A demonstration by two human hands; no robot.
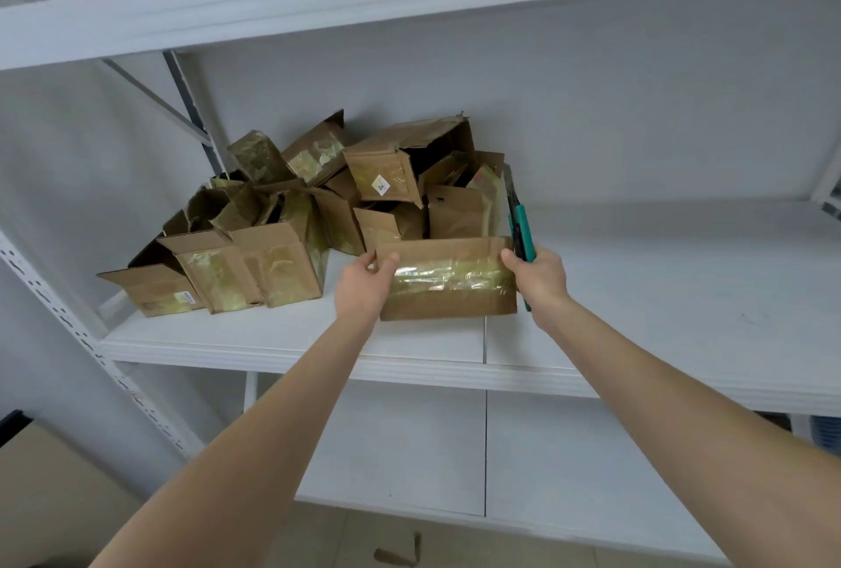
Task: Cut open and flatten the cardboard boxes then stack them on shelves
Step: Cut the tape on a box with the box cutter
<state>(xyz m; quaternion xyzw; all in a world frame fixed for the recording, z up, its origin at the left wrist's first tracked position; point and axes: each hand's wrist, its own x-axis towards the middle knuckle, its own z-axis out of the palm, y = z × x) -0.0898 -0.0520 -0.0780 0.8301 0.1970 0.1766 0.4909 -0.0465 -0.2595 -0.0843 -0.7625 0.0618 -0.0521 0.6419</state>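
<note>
step: flattening / placing stage, by the look of it. taped box held between both hands just above the middle shelf, front edge. looked already collapsed or nearly so; hard to tell from this angle.
left hand: fingers pinched on the box's left end, thumb over the top edge.
right hand: fingers curled around a teal cutter and pressed against the box's right end at once. cutter pointed up and away from the fingers; blade state could not be told.
tape: wide clear band ran across the box face between the two hands, wrinkled.
pile: heap of other cardboard boxes sat on the same shelf beyond and to the left of the left fingers. most looked opened, flaps up, several crushed; none neatly stacked.
contents: open boxes in the pile showed dark interiors, nothing seen inside. held box closed to view, contents could not be told.
right of fingers: bare shelf surface.
next move (judgement): either slit the tape band with the cutter, needing left fingers to hold the box steady, or press it flat and set it down on the shelf.
risk: cutter shared a grip with the box; easy slip.
</note>
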